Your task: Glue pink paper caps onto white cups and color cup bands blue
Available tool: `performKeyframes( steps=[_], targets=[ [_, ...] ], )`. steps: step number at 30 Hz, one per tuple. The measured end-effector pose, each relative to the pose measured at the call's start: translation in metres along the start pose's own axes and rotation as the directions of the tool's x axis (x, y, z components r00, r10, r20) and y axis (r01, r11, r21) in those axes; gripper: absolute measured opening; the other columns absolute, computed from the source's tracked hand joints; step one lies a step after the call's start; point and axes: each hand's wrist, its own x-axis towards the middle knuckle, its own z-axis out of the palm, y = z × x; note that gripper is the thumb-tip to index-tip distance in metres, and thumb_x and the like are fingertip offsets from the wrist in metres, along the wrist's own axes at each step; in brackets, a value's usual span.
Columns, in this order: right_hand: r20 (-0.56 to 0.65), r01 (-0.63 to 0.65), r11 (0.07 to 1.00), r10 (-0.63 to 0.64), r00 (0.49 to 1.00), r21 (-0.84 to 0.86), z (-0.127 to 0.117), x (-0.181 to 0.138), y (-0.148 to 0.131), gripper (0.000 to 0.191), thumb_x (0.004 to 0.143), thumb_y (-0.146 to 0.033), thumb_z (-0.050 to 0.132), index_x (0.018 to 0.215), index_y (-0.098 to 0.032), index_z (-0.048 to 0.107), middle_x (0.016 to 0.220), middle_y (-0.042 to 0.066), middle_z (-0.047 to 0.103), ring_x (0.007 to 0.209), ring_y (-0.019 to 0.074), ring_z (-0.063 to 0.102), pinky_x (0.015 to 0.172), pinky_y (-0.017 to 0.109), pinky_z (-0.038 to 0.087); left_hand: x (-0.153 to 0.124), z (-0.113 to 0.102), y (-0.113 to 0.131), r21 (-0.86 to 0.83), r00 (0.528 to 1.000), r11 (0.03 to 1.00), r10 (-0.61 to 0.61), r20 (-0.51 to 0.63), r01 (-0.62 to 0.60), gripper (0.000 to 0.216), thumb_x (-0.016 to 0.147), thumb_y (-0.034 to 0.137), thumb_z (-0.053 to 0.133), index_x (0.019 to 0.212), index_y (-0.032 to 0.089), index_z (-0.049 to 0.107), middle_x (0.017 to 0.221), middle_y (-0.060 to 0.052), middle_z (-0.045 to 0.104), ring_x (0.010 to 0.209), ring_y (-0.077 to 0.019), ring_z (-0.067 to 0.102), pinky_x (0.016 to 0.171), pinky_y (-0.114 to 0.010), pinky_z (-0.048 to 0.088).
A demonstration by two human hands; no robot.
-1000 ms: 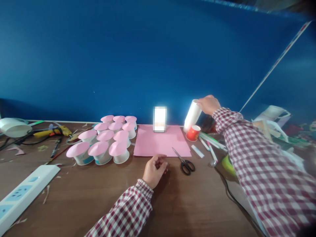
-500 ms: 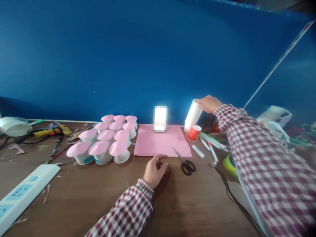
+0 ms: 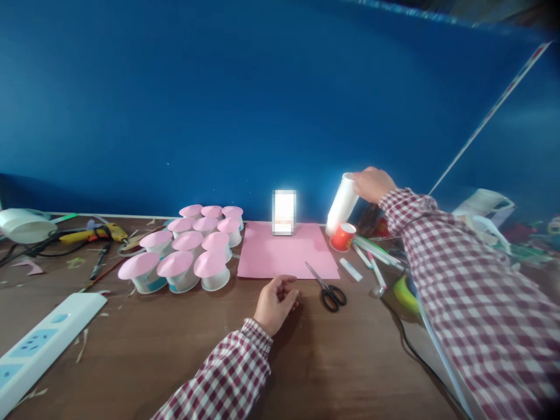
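Observation:
My right hand (image 3: 373,184) is closed at the top of a tall stack of white paper cups (image 3: 343,204), which leans a little to the right. A red paper cup (image 3: 343,237) stands just in front of that stack. On the brown table lies my left hand (image 3: 275,306), fingers loosely curled, thumb apart, with nothing visible in it. Close beyond it is a pile of pink paper (image 3: 280,256). Black-handled scissors (image 3: 331,294) rest to its right, the tips over the paper's edge. Several white cups with pink disc tops (image 3: 178,265) stand in rows at left.
A blurred bright upright rectangle (image 3: 284,213) stands at the back of the paper. A white power strip (image 3: 48,338) and a yellow glue gun (image 3: 98,232) lie left. Right of the red cup are pens (image 3: 376,268), a small white tube (image 3: 350,270) and a tape roll (image 3: 406,293).
My right hand and the top of the white cup stack have shifted very slightly. The left hand and the other things stay as they were.

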Motion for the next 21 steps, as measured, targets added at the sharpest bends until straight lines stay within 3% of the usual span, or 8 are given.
performKeyframes(
  steps=[5, 10, 12, 14, 17, 21],
  targets=[
    [-0.191, -0.071, 0.997, 0.074, 0.979, 0.019, -0.013, -0.004, 0.000, 0.036, 0.083, -0.022, 0.039, 0.116, -0.021, 0.054, 0.085, 0.010, 0.062, 0.087, 0.0271, 0.052, 0.069, 0.034, 0.032, 0.000, 0.000, -0.001, 0.008, 1.000, 1.000, 0.008, 0.003, -0.008, 0.037, 0.070, 0.033, 0.061, 0.100, 0.014, 0.052, 0.065, 0.002, 0.057, 0.052, -0.0090, 0.054, 0.046, -0.020, 0.043],
    [-0.499, -0.084, 0.990, 0.128, 0.857, 0.111, -0.037, -0.012, -0.022, 0.028, 0.087, -0.027, 0.037, 0.096, -0.014, 0.060, 0.091, 0.013, 0.060, 0.101, 0.0300, 0.042, 0.080, 0.040, 0.030, 0.001, 0.000, -0.003, -0.034, 0.999, 0.999, 0.031, 0.008, -0.031, 0.036, 0.068, 0.033, 0.062, 0.098, 0.014, 0.053, 0.064, 0.003, 0.054, 0.052, -0.0092, 0.055, 0.049, -0.021, 0.044],
    [-0.496, 0.027, 0.986, 0.060, 0.866, 0.167, -0.043, -0.017, -0.044, 0.029, 0.089, -0.028, 0.034, 0.094, -0.015, 0.060, 0.092, 0.013, 0.058, 0.101, 0.0292, 0.041, 0.079, 0.040, 0.030, 0.001, 0.000, -0.003, -0.035, 0.999, 0.999, 0.036, 0.013, -0.036, 0.035, 0.068, 0.033, 0.062, 0.097, 0.014, 0.053, 0.064, 0.003, 0.054, 0.053, -0.0092, 0.055, 0.049, -0.021, 0.044],
    [-0.431, 0.229, 0.946, -0.112, 0.895, 0.229, -0.043, -0.023, -0.074, 0.028, 0.090, -0.025, 0.034, 0.092, -0.017, 0.061, 0.091, 0.011, 0.059, 0.093, 0.0254, 0.044, 0.076, 0.037, 0.031, 0.001, 0.000, -0.004, -0.022, 0.999, 0.999, 0.042, 0.018, -0.042, 0.034, 0.069, 0.033, 0.062, 0.096, 0.014, 0.053, 0.064, 0.003, 0.055, 0.051, -0.0089, 0.054, 0.047, -0.021, 0.043],
    [-0.392, 0.487, 0.816, -0.357, 0.848, 0.311, -0.030, -0.037, -0.121, 0.025, 0.089, -0.022, 0.038, 0.089, -0.018, 0.062, 0.084, 0.007, 0.060, 0.086, 0.0207, 0.046, 0.072, 0.033, 0.032, 0.000, -0.001, -0.004, 0.001, 0.998, 0.998, 0.062, 0.027, -0.062, 0.034, 0.070, 0.033, 0.061, 0.097, 0.014, 0.053, 0.062, 0.003, 0.055, 0.050, -0.0086, 0.052, 0.045, -0.020, 0.042],
    [-0.338, 0.606, 0.722, -0.508, 0.792, 0.335, -0.003, -0.056, -0.167, 0.018, 0.086, -0.021, 0.047, 0.082, -0.016, 0.064, 0.081, 0.008, 0.060, 0.080, 0.0190, 0.049, 0.067, 0.030, 0.034, 0.000, -0.001, -0.002, 0.002, 0.999, 0.999, 0.032, 0.023, -0.032, 0.034, 0.070, 0.032, 0.061, 0.097, 0.014, 0.053, 0.061, 0.003, 0.054, 0.049, -0.0088, 0.052, 0.045, -0.020, 0.041]
  ],
)
